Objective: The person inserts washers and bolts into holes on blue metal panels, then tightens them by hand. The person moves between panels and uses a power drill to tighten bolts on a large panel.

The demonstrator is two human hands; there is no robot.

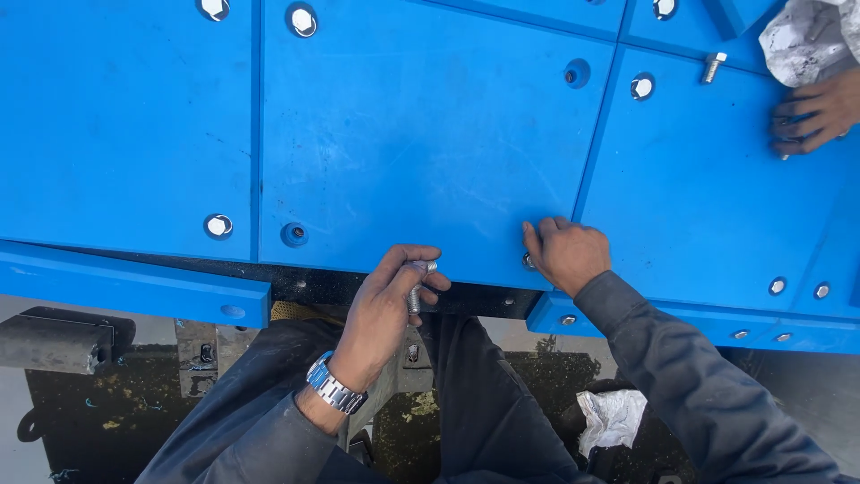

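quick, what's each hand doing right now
left hand: closed around silver metal bolts.
right hand: fingers curled on a bolt head at the blue plastic panel; grip cannot be told.

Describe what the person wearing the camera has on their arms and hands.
Both hands, left and right, are bare, with no gloves. Each arm is covered by a dark grey long sleeve. A silver metal link wristwatch sits on the left wrist, just past the cuff.

- The blue panel (421, 143) looked like smooth, matt plastic, faintly scuffed.
- The bolts (417, 289) in the left hand (385, 314) were bright, shiny metal.
- The wristwatch (334, 387) had a glossy steel band.
- The sleeve (708, 394) was matt grey cloth.
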